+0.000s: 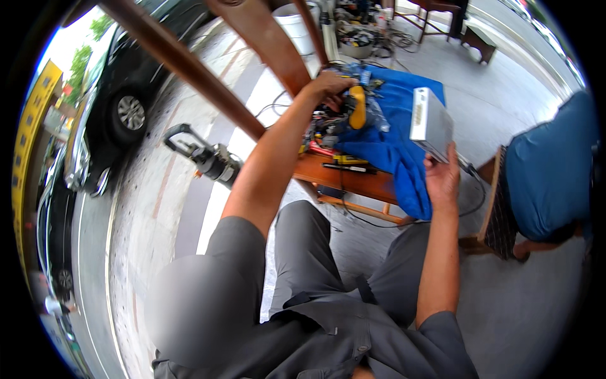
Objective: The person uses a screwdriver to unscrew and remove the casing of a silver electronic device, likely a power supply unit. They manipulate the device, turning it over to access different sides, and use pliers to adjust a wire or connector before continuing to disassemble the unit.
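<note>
My right hand [443, 177] holds a flat white and grey metal box [432, 120] by its near lower edge, tilted up above the blue cloth. A dark cable [475, 170] runs close by the box. My left hand [329, 87] reaches over a pile of small tools and parts on a wooden chair seat [360, 183]. Its fingers are closed at the top of a yellow and black tool [357, 107], whose exact kind I cannot make out; some fingers are hidden. The blue cloth [394, 95] covers much of the seat, and yellow and black hand tools [347, 160] lie at its near edge.
A wooden chair frame [183, 66] rises at the left, near a black and grey device with a looped handle [205, 155]. A person in blue [548, 170] sits at the right. Behind are a white bucket [293, 28] and cluttered parts. A dark car [129, 95] stands at the left.
</note>
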{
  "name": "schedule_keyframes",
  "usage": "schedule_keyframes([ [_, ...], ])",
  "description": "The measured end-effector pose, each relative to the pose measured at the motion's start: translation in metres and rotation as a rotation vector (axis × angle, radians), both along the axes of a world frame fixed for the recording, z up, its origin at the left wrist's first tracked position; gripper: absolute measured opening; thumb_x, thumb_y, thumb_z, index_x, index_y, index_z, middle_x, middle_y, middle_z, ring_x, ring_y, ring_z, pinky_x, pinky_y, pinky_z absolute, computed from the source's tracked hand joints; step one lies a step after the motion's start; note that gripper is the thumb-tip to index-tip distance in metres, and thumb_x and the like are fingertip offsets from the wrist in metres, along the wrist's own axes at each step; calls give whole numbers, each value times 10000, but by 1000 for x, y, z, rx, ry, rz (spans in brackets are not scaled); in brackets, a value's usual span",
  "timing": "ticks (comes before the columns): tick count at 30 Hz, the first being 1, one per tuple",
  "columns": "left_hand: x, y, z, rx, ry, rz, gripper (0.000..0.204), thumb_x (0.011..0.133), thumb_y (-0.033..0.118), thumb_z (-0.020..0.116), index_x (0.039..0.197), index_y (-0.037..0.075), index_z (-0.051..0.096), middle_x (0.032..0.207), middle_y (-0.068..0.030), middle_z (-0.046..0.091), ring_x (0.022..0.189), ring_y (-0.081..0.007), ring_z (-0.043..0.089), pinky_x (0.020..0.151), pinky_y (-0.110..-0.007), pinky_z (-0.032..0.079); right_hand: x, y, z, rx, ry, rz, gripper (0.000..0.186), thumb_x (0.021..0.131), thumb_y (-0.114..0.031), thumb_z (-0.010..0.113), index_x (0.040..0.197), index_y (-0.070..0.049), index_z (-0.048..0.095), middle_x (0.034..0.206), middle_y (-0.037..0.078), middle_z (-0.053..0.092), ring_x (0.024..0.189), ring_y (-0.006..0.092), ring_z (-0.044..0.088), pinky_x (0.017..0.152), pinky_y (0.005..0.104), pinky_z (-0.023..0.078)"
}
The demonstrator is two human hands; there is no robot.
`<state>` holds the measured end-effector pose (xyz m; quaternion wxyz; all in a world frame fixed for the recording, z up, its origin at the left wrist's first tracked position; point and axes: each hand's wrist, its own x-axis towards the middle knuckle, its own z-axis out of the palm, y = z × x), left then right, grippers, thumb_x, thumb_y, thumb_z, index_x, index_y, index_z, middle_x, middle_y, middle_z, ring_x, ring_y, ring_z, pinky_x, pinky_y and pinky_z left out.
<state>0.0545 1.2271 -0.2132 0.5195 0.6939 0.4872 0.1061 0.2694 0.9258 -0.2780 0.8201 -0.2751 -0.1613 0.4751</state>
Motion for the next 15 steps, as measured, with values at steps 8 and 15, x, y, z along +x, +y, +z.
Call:
schedule_keyframes([
  [8,-11,-30,17,367,67,55,576,889,494,742,1161,-13,725,906,-198,735,763,-268,734,696,-370,614,3,-2,-2,-35,-27,10,393,1016,-354,663,1232,-33,593,1016,115,717,789,211,680,617,297,510],
  [15,-6,-171,31,613,-545,85,571,975,432,686,1259,-62,644,1078,-148,724,1000,-216,685,889,-365,542,-3,-3,8,-76,-206,-30,409,1008,-349,675,1276,-58,571,1033,126,722,790,214,706,618,302,555],
])
